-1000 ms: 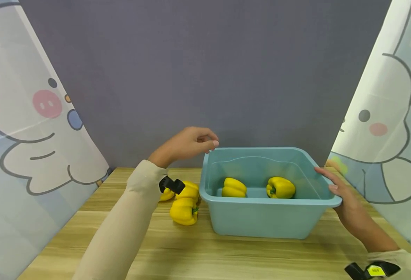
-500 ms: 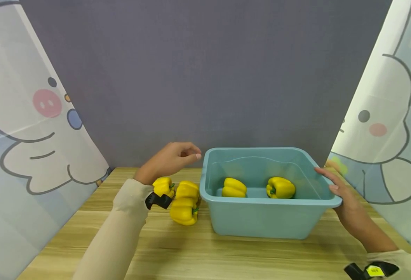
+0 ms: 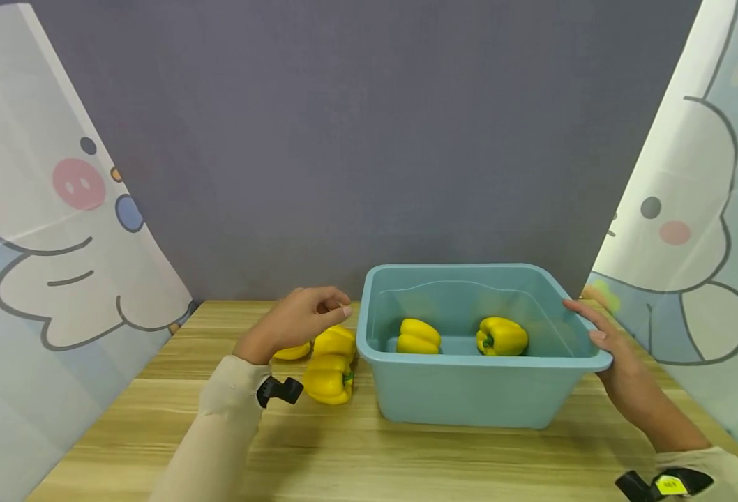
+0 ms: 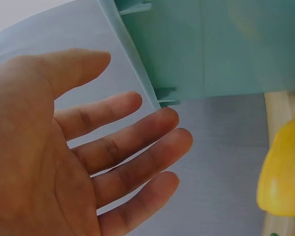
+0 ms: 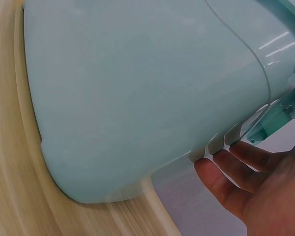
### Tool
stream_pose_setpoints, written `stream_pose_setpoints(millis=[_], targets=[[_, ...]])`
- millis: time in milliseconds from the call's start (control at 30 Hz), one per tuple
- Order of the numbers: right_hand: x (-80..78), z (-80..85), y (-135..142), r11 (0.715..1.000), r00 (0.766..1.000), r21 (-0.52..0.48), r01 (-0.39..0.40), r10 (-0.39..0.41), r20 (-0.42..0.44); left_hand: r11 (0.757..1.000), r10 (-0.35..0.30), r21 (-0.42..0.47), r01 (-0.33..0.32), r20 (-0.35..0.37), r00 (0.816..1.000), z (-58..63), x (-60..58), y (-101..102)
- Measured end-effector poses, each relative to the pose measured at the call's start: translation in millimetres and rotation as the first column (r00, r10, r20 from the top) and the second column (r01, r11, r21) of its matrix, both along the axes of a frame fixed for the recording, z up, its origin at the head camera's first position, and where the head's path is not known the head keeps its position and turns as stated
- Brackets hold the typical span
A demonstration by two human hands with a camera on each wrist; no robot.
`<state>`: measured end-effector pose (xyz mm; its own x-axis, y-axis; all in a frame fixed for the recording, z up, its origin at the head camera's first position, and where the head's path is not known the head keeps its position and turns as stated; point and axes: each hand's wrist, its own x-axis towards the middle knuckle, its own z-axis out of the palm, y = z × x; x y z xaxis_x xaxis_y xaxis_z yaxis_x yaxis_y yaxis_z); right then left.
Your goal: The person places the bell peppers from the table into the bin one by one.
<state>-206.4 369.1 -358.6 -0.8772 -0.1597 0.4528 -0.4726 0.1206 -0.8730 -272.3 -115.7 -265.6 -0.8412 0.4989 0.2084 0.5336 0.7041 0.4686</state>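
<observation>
In the head view, the blue bin [image 3: 460, 394] stands upright on the wooden table [image 3: 319, 464], its opening facing up and its long axis running left to right. Inside lie two yellow peppers, apart from each other. The left pepper in the bin [image 3: 418, 338] lies on its side, grooves running roughly left to right; the right pepper in the bin [image 3: 506, 336] turns its stem end left and toward the person. Left of the bin, three more cluster on the table: the front pepper [image 3: 326, 382] points its stem right, the middle pepper [image 3: 335, 341] sits just behind it, and the far-left pepper [image 3: 290, 352] is partly covered by the left hand [image 3: 294, 321]. That hand hovers palm down, fingers loosely bent and grasping nothing. The right hand [image 3: 620, 362] holds the bin's right rim, forearm slanting in from the lower right.

In the left wrist view, the fingers are relaxed and spread, near the bin's outer wall, with pepper yellow at the right edge.

In the right wrist view, three fingertips touch the outer wall below the rim; the thumb is hidden.
</observation>
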Motion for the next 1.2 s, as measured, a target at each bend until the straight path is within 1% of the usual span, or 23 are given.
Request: stream_pose_setpoints(millis=[133, 233, 367, 500, 667, 800, 933, 1033, 1200], targets=[[-1.2, -0.1, -2.0, 1.0, 1.0, -0.005, 0.007, -0.007, 0.011, 1.0, -0.002, 0.027, 0.002, 0.009, 1.0, -12.4, 3.6, -5.8], [-1.5, -0.6, -3.5, 1.0, 1.0, -0.003, 0.017, -0.017, 0.02, 1.0, 0.003, 0.026, -0.003, -0.001, 1.0, -21.4, 5.1, -9.1], [-2.3, -1.7, -5.0, 1.0, 0.999, -0.003, 0.023, -0.023, 0.026, 1.0, 0.027, 0.01, -0.026, -0.013, 1.0, -31.1, 7.4, -13.4], [-3.1, -2.8, -5.3, 1.0, 0.999, 0.003, 0.021, -0.021, 0.032, 0.999, 0.035, 0.002, -0.035, 0.006, 0.999, -37.6, 9.7, -17.8], [-1.6, -3.0, -0.8, 1.0, 1.0, 0.005, 0.023, -0.023, 0.013, 1.0, 0.001, 0.031, -0.001, 0.023, 1.0, -40.3, 8.0, -19.0], [-0.9, -1.9, 2.8, 1.0, 1.0, -0.011, 0.018, -0.018, 0.006, 0.997, -0.042, 0.075, 0.036, 0.073, 0.996, -42.4, 6.2, -20.0], [-1.7, -1.2, 4.1, 1.0, 1.0, -0.009, 0.012, -0.011, 0.013, 0.994, -0.051, 0.104, 0.036, 0.141, 0.989, -48.0, 5.9, -23.5], [-2.3, -1.0, 3.8, 1.0, 1.0, -0.013, 0.011, -0.011, 0.018, 0.994, -0.049, 0.106, 0.03, 0.179, 0.983, -53.3, 4.6, -26.5], [-2.8, -1.9, 1.5, 0.999, 1.0, -0.032, 0.01, -0.01, 0.013, 0.996, -0.066, 0.081, 0.049, 0.22, 0.973, -60.8, 1.0, -32.7]])
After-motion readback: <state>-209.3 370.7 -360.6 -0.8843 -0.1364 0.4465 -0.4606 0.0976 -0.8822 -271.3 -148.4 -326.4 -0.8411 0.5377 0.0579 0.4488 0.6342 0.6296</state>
